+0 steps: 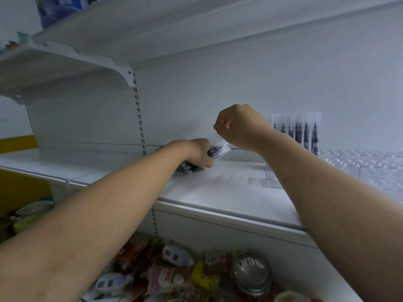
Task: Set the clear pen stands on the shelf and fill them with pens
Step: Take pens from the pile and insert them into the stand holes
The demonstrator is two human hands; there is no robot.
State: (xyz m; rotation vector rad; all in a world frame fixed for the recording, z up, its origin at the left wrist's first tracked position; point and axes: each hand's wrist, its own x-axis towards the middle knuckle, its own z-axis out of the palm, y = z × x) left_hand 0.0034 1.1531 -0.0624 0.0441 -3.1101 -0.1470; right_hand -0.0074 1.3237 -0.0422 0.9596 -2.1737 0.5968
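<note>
Shelf: white shelf (218,192) runs across the middle of the view, from 9 o'clock to 3 o'clock.
Left hand: left hand (196,152) is at the centre, low on the shelf, back of the hand toward the camera.
Left fingers: wrapped round a bundle (216,151) of dark pens with clear caps. The caps stick out at the hand's 2 o'clock, and the dark ends rest on the shelf at its 7 o'clock.
Right hand: right hand (237,127) is raised just off the bundle's 1 o'clock, above the shelf, wrist bent.
Right fingers: fingers (220,125) are curled in tight, thumb against them. The clear cap tips reach up under the hand, but I cannot tell whether it pinches one.
Stand: clear stand (272,177) sits on the shelf at 3 o'clock from the hands, partly behind the right forearm.
Pen row: a row (305,134) of dark pens stands upright in the stand, against the back wall, at 2 o'clock in the view.
More stands: clear stands (370,166) lie further right, at 3 o'clock, touching or just beside the first. Blurred, contents not readable.
Upper shelf: second white shelf (65,62) is overhead at 11 o'clock.
Rail: slotted rail (139,118) runs down the back wall at 10 o'clock from the left hand.
Below: packets (174,275) and a metal tin (250,273) are at 6 o'clock, under the shelf edge.
</note>
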